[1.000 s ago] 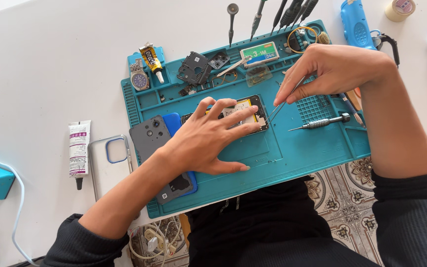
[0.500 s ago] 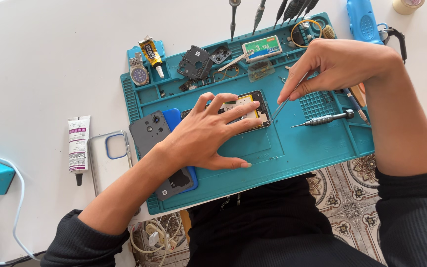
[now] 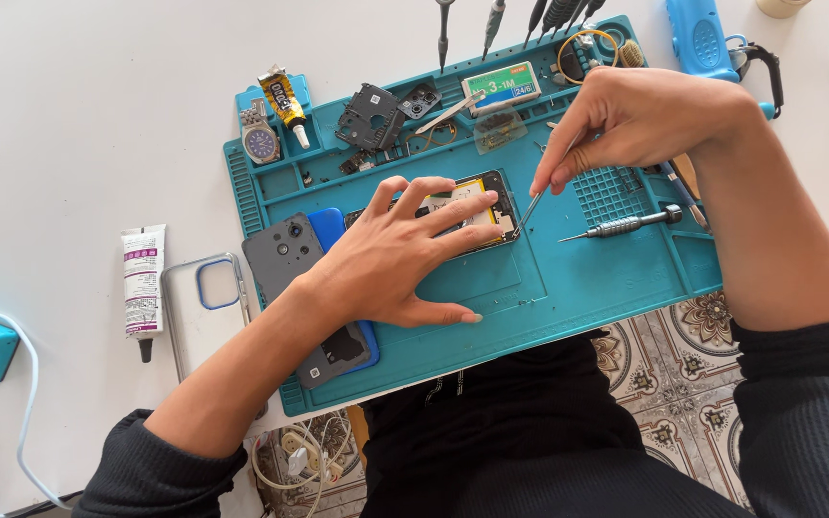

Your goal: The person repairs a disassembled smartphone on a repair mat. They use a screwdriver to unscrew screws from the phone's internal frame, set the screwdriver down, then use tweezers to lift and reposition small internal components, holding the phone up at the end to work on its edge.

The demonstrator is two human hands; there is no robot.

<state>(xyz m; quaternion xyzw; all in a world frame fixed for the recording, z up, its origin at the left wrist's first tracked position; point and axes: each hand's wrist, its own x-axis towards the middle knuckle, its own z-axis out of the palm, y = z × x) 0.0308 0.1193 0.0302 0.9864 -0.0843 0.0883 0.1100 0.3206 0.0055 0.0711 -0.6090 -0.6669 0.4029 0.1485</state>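
My left hand [image 3: 397,254] lies flat, fingers spread, on an opened phone [image 3: 484,197] that rests on the teal repair mat [image 3: 568,283]. My right hand [image 3: 640,115] pinches thin metal tweezers [image 3: 530,206], whose tip touches the phone's right end. Most of the phone's body is hidden under my left palm. A grey phone back cover [image 3: 280,254] lies over a blue case [image 3: 330,227] beside my left wrist.
A precision screwdriver [image 3: 626,225] lies right of the phone. A wristwatch [image 3: 261,142], a yellow glue tube [image 3: 285,101], black phone parts [image 3: 371,117] and a small box [image 3: 503,84] fill the mat's top trays. A white tube [image 3: 141,283] and clear case [image 3: 199,307] lie left.
My right hand has come down and left slightly, bringing the tweezers' tip to the phone's right end. My left hand stays pressed on the phone.
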